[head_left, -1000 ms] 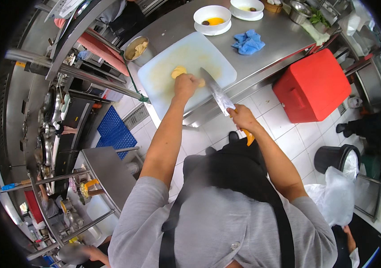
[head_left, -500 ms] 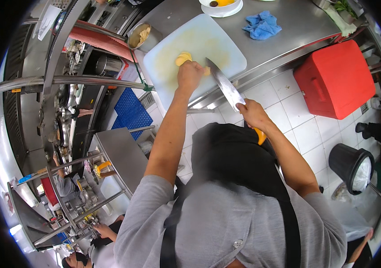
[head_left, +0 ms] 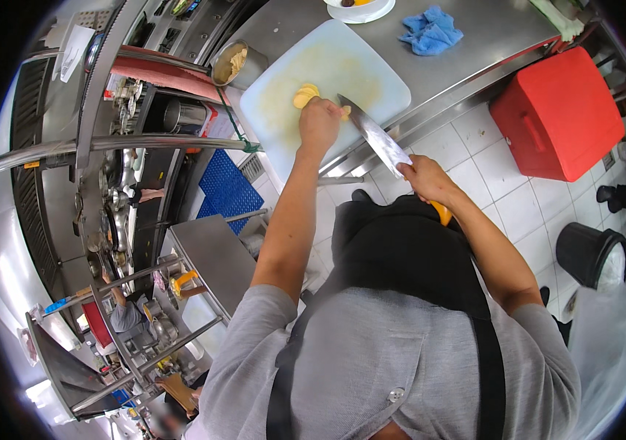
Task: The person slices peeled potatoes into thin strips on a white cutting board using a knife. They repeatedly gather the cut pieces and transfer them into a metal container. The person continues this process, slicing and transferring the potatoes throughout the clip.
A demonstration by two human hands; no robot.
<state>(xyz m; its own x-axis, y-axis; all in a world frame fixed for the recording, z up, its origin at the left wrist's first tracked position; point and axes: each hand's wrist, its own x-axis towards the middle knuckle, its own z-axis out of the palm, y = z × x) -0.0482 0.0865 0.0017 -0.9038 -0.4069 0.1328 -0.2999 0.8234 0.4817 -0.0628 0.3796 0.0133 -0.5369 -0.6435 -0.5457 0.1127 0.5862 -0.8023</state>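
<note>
On the white cutting board, my left hand is closed with its fingers curled down. A small pale-yellow piece of food shows at its right edge; I cannot tell its kind. Just beyond my knuckles lie thin, round pale-yellow slices. My right hand grips the orange handle of a large kitchen knife. The blade slants up and left, its tip resting over the board close to the yellow piece.
Left of the board stands a metal pot holding pale-yellow pieces. A blue cloth and a white bowl sit on the steel counter. A red box and a black bin stand at right. Other people work at lower left.
The view has shifted slightly. My left hand stays by the slices and the knife tip remains beside the yellow piece. The clear plastic at lower right now shows larger.
</note>
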